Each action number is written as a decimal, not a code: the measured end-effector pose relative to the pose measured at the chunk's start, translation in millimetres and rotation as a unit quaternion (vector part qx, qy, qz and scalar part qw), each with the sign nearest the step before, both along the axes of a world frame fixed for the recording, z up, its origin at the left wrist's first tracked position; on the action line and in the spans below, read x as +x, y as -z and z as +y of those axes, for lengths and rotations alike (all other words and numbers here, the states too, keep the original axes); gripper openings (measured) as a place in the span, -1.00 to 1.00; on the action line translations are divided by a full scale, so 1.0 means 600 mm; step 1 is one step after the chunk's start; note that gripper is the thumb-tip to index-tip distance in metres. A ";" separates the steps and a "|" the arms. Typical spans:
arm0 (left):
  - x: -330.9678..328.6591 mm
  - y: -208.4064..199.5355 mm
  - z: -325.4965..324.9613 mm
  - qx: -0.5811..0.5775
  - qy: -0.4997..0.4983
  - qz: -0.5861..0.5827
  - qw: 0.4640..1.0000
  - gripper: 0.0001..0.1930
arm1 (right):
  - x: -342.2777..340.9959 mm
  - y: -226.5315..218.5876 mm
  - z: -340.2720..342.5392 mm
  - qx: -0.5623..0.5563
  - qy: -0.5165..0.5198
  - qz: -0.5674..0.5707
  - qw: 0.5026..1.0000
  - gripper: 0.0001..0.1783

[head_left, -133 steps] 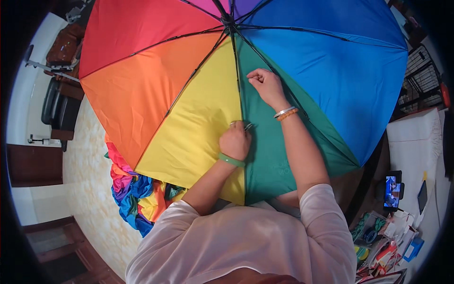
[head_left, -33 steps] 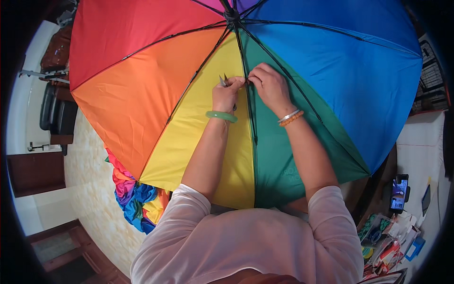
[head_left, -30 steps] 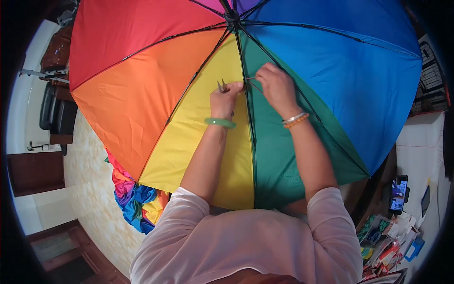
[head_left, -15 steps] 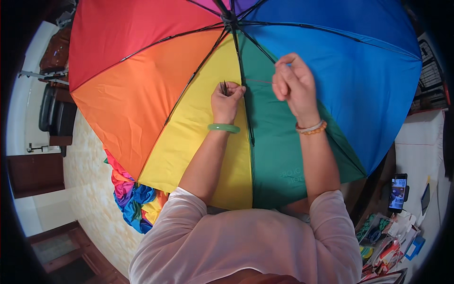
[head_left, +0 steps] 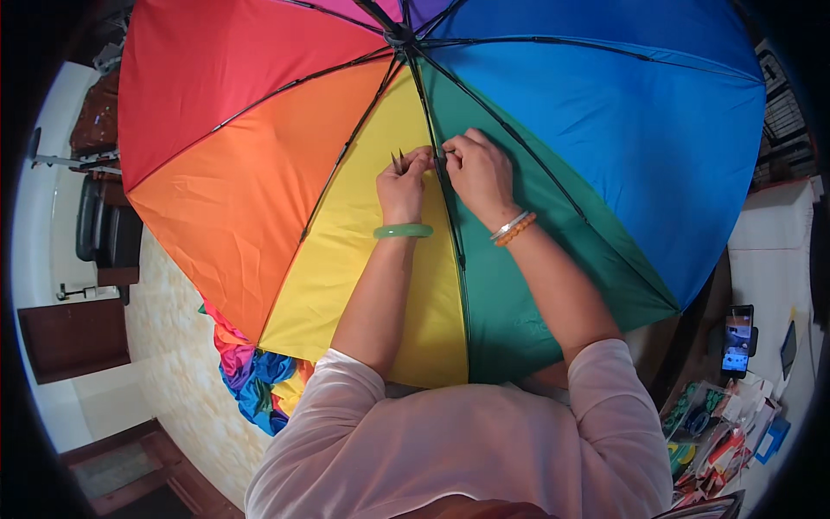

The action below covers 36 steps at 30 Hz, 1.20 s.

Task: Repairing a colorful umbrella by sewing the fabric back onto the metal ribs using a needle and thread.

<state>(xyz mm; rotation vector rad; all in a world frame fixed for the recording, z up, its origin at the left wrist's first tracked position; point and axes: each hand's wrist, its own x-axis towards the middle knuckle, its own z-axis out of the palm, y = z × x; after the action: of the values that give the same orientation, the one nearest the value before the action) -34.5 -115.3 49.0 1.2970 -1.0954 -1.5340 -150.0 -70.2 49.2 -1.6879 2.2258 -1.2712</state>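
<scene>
An open rainbow umbrella lies inside up in front of me, its black ribs meeting at the hub. My left hand, with a green bangle at the wrist, is closed over the yellow panel. Two dark pointed tips of what look like thread snips stick up from its grip. Its thumb and forefinger pinch close to the rib between the yellow and green panels. On the green side, my right hand is closed, fingertips pinched at the same rib. Whatever it grips is too small to make out.
Crumpled multicoloured fabric lies on the floor at left. To the right, a phone stands upright on a white surface beside a clear box of small items. A black seat is at far left.
My right hand has come down and left from above the green panel to the rib. The reddish thread stretched from it before no longer shows. My left hand stays near the rib.
</scene>
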 end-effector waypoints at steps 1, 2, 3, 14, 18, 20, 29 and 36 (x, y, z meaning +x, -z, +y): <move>-0.002 -0.001 0.000 0.000 -0.001 0.000 1.000 -0.85 | 0.000 0.000 0.000 0.000 -0.001 0.000 1.000 -0.92; -0.005 -0.002 0.000 0.000 -0.002 -0.003 1.000 -0.85 | 0.000 0.001 0.000 0.010 -0.005 -0.008 1.000 -0.92; -0.007 -0.003 0.001 -0.001 -0.003 -0.007 1.000 -0.85 | -0.001 0.001 0.000 0.020 -0.009 -0.016 1.000 -0.92; -0.007 -0.002 0.004 0.000 -0.016 0.014 1.000 -0.87 | -0.006 0.009 -0.005 0.037 -0.030 -0.062 0.997 -0.94; -0.006 0.000 -0.007 0.036 -0.002 0.047 0.998 -0.89 | -0.006 0.022 -0.016 -0.029 -0.037 -0.039 0.998 -0.94; -0.008 0.001 -0.015 0.073 0.018 0.073 0.995 -0.90 | -0.006 0.028 -0.019 -0.087 -0.043 -0.014 0.995 -0.94; 0.004 -0.002 -0.011 -0.013 -0.026 0.094 0.995 -0.92 | -0.034 0.000 -0.009 -0.113 -0.033 -0.083 0.990 -0.85; 0.003 -0.011 -0.009 0.031 -0.014 0.135 0.990 -0.92 | -0.037 0.004 -0.017 -0.150 -0.024 -0.071 0.986 -0.75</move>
<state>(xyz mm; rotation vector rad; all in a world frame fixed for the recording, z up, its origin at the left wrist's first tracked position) -32.5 -120.4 55.4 1.1015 -0.8606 -1.6769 -172.1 -80.1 47.1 -1.6665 1.9817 -1.7268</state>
